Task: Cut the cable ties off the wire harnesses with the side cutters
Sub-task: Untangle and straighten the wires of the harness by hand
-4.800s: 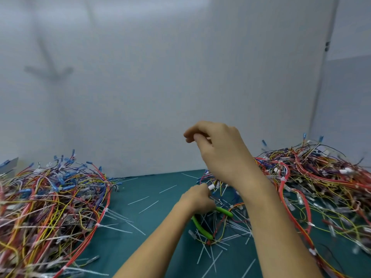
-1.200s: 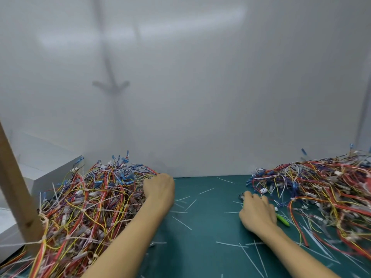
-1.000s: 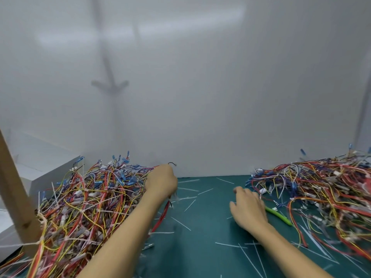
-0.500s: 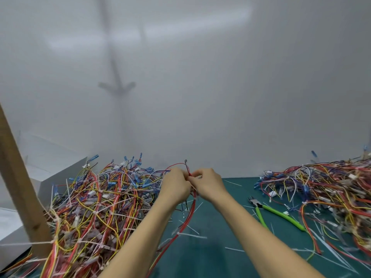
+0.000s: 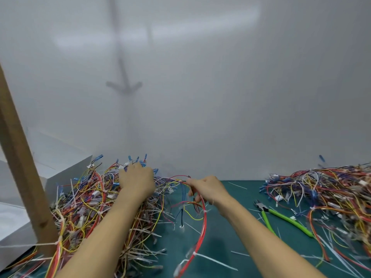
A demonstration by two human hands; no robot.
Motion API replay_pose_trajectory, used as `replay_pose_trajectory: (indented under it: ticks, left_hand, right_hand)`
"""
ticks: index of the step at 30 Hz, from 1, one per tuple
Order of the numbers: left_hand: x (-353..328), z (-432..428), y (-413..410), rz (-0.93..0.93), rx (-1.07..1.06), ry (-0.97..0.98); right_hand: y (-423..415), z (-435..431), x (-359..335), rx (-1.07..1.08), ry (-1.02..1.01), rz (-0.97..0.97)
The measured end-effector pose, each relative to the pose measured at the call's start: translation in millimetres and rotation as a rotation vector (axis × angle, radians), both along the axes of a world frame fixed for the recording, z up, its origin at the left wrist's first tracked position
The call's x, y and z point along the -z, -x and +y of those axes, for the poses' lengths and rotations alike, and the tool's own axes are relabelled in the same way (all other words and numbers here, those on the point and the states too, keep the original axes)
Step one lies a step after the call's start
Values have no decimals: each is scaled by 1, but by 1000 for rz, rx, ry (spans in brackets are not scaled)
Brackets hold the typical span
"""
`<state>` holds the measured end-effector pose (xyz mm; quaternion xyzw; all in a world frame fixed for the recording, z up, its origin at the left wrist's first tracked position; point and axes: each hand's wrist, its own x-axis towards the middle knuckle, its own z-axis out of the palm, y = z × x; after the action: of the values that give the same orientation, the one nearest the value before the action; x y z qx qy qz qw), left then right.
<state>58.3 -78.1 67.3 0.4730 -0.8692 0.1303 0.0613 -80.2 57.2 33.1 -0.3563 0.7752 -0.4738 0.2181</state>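
The step in hand looks to be freeing one harness from the heap, and it wants doing gently. The left pile (image 5: 80, 207), in the lower left of the frame, should be held down while the pull goes sideways, or half the tangle will come along. The left hand (image 5: 136, 181) lies on top of that pile, back up, fingers bent down among the wires; whether it grips any I cannot tell. Just right of it the harness (image 5: 204, 219) arches over the tabletop (image 5: 220, 239). The right hand (image 5: 208, 190) pinches it near the top of the arch, fingers curled round the strands. I would draw it slowly rightwards, then lay it flat before reaching for the side cutters (image 5: 281, 217), which lie unheld at lower right, near the right pile (image 5: 325, 193).

The harness is a thick red lead with thinner yellow, blue and black strands hanging loose from it. White cable ties (image 5: 193, 254) cinch it in at least two spots, tails sticking out, so nothing on it looks cut yet.
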Motion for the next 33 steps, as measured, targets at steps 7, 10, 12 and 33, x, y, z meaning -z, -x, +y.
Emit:
replay_pose_trajectory:
  ticks: [7, 10, 12, 33]
  left_hand:
    - [10, 1, 5, -14, -8, -7]
    - [8, -4, 2, -27, 35, -88]
    - [5, -8, -4, -26, 60, -136]
    - [5, -7, -3, 112, -130, -161]
  right_hand:
    - [-12, -14, 9, 65, 74, 125]
    - [-12, -15, 11, 164, 170, 146]
    - [-11, -15, 11, 219, 237, 141]
    - [84, 67, -32, 656, 743, -138]
